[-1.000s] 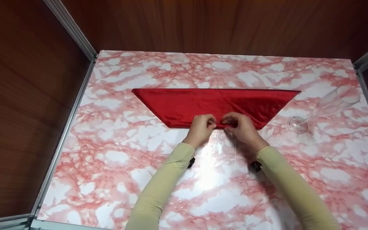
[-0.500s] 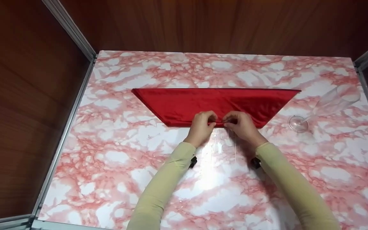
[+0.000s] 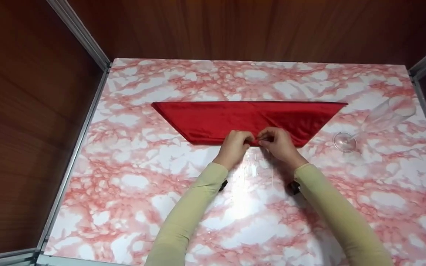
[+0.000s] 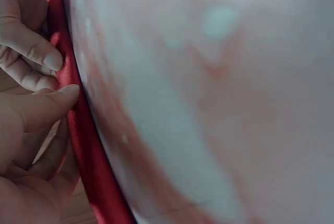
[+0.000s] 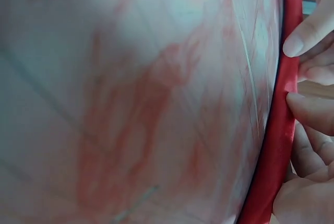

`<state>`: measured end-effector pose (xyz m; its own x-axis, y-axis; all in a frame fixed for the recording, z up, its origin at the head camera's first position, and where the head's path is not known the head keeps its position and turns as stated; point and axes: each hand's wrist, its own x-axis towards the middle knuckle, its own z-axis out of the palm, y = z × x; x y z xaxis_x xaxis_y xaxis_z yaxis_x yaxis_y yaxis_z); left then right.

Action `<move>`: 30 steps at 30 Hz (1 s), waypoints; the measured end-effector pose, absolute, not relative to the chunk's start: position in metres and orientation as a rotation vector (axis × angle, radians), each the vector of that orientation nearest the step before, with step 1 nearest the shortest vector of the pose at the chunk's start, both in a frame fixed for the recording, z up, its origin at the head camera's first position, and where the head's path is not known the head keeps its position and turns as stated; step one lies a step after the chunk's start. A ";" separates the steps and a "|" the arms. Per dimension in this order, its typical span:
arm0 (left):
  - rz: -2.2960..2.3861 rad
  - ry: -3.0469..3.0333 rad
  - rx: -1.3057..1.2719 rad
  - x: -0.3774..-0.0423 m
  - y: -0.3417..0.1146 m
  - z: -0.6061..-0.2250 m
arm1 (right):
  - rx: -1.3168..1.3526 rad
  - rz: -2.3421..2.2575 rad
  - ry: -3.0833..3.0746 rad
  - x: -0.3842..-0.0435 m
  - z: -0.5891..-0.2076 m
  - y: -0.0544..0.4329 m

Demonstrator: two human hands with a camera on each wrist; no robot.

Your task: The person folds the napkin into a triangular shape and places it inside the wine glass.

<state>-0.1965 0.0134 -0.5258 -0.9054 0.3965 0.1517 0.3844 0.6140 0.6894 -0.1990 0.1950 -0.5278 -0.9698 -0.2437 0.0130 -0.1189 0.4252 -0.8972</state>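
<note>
A red satin cloth [image 3: 213, 122], shaped like a trapezoid with its long side at the far end, lies flat on the table. Its short near edge is turned up into a narrow roll, seen close in the left wrist view as a red band [image 4: 91, 156]. My left hand [image 3: 234, 147] pinches this roll near its middle, thumb on the near side and fingers curled over. Right beside it, my right hand [image 3: 281, 147] pinches the same roll, the fingertips of both hands almost meeting. In the right wrist view the right thumb [image 5: 310, 112] presses against the rolled edge [image 5: 279, 130].
A clear stemmed glass [image 3: 386, 115] lies on its side to the right of the cloth, its round foot towards the hands. The table [image 3: 131, 207] has a red and white marbled top. Brown wood panels [image 3: 213, 29] with metal frames stand behind it and at both sides.
My left hand has shifted slightly right along the roll, its fingertips closer to the right hand's. Both hands keep pinching the near edge, while the glass stays put.
</note>
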 end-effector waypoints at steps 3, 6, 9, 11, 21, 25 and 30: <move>1.156 2.817 0.665 -0.197 0.014 -0.524 | -0.345 -1.596 2.550 -0.200 -0.528 0.194; 1.140 2.817 0.644 -0.197 0.015 -0.523 | -0.358 -1.557 2.602 -0.199 -0.526 0.193; 1.133 2.818 0.623 -0.198 0.015 -0.522 | -0.379 -1.527 2.662 -0.197 -0.524 0.191; 1.137 2.816 0.612 -0.198 0.015 -0.522 | -0.410 -1.518 2.695 -0.196 -0.522 0.190; 1.373 2.697 0.547 -0.206 0.011 -0.528 | -0.441 -1.467 2.678 -0.196 -0.524 0.188; 1.469 2.639 0.523 -0.207 0.008 -0.529 | -0.451 -1.380 2.741 -0.199 -0.524 0.190; 1.507 2.634 0.527 -0.206 0.007 -0.530 | -0.452 -1.323 2.759 -0.203 -0.520 0.192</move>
<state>-0.2056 0.0070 -0.5304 -0.9397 0.3221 0.1148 0.2622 0.4631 0.8466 -0.2031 0.1922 -0.5202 -0.9561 -0.2813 0.0816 -0.2398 0.5918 -0.7696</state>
